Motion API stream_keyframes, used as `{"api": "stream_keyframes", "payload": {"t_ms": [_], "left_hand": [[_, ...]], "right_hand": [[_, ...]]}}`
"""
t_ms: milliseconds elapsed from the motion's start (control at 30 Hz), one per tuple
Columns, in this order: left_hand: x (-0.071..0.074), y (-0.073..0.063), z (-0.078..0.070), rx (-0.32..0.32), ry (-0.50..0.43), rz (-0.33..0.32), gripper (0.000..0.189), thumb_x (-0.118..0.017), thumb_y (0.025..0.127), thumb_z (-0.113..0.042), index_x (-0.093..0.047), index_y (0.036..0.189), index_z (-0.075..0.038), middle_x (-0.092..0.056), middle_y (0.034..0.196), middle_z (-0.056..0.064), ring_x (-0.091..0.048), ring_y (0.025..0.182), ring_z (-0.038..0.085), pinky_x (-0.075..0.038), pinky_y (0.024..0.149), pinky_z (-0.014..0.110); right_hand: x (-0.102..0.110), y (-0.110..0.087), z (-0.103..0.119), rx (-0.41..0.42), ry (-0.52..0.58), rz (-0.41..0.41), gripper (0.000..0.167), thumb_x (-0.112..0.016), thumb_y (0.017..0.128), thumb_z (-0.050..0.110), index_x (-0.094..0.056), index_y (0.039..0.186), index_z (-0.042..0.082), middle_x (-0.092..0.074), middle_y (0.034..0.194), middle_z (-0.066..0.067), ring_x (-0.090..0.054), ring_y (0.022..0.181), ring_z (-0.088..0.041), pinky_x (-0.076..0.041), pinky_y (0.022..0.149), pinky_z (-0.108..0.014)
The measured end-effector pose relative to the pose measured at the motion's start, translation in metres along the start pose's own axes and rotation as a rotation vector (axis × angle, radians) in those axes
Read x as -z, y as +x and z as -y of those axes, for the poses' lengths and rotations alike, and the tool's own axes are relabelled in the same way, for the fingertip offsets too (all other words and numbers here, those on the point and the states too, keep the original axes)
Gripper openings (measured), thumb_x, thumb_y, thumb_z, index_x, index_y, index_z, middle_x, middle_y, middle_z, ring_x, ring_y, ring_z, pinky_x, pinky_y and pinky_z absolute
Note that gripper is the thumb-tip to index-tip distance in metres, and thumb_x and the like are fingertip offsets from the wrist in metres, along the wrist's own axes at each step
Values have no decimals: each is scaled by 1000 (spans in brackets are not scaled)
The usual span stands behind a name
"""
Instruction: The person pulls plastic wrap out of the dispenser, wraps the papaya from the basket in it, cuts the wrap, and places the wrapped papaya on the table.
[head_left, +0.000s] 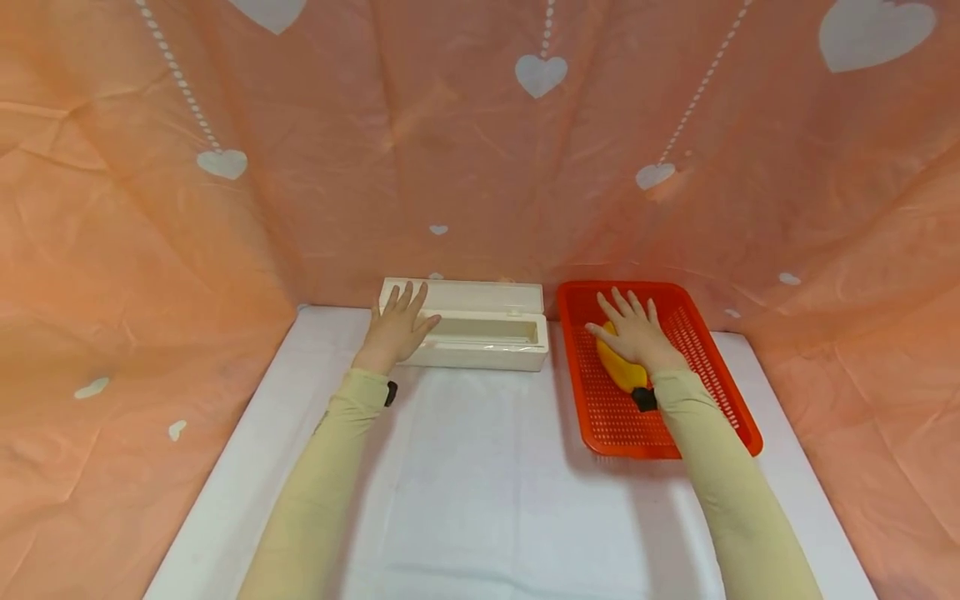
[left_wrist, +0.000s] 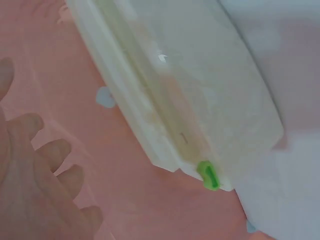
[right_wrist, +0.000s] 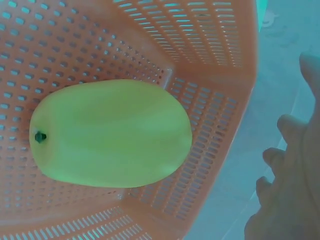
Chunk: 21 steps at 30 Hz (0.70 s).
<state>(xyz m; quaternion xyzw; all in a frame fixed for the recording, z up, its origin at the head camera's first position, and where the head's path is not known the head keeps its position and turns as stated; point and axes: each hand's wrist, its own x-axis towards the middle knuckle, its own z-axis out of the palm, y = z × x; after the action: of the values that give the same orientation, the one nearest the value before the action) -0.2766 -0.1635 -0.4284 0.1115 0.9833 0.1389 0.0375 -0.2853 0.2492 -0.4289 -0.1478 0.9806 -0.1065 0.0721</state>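
Note:
My left hand [head_left: 392,332] hovers over the left end of a long white lidded box [head_left: 480,358], fingers spread and holding nothing. The box's lid [head_left: 491,296] stands raised at the back, and the long hollow inside shows. At one end of the box, a small green piece [left_wrist: 208,175] appears in the left wrist view. Fingers spread and empty, my right hand [head_left: 633,333] is above a red plastic basket [head_left: 622,429]. Inside the basket lies a smooth yellow oblong fruit [right_wrist: 110,132] with a small dark stem end, partly hidden by that hand in the head view.
Both containers stand along the back edge of a white-covered table [head_left: 465,475], the basket to the right of the box. Behind and at both sides hangs a pink-orange cloth [head_left: 465,167] with white hearts. A dark wrist device [head_left: 391,393] shows at the left cuff.

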Motion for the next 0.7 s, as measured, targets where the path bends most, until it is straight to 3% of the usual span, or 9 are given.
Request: {"api": "stream_keyframes", "payload": {"t_ms": [200, 300, 433, 533, 700], "left_hand": [[11, -4, -3, -30, -201, 15, 69, -41, 101, -47, -24, 150, -1, -11, 156, 23, -3, 142, 42, 0, 111, 63], [15, -10, -1, -38, -303, 18, 65, -46, 100, -42, -31, 147, 1, -24, 152, 23, -19, 139, 41, -15, 112, 57], [19, -18, 4, -50, -434, 7, 62, -50, 99, -42, -35, 146, -5, -41, 143, 21, -40, 129, 40, -36, 104, 53], [20, -24, 10, -53, -485, -3, 60, -51, 99, -40, -38, 145, -6, -46, 137, 23, -46, 122, 41, -41, 99, 54], [19, -34, 20, -42, -485, -26, 55, -52, 99, -34, -40, 143, -2, -49, 133, 25, -50, 118, 42, -42, 97, 54]], "right_hand": [[4, -2, -2, 65, 8, -42, 67, -42, 100, 45, -31, 147, -3, -26, 149, -29, -12, 139, -46, -1, 112, -60], [7, -4, 0, 109, 16, -63, 57, -52, 99, 32, -42, 139, -7, -40, 140, -30, -27, 133, -46, -14, 112, -59], [11, -6, 4, 136, 69, -96, 49, -58, 96, 22, -48, 134, -7, -48, 134, -28, -40, 126, -45, -28, 108, -56], [12, -6, 6, 131, 123, -104, 47, -59, 96, 21, -49, 134, -5, -50, 133, -25, -43, 124, -42, -33, 106, -54], [12, -8, 7, 119, 250, -122, 42, -55, 98, 19, -50, 133, -4, -54, 129, -24, -50, 117, -40, -40, 100, -54]]}}
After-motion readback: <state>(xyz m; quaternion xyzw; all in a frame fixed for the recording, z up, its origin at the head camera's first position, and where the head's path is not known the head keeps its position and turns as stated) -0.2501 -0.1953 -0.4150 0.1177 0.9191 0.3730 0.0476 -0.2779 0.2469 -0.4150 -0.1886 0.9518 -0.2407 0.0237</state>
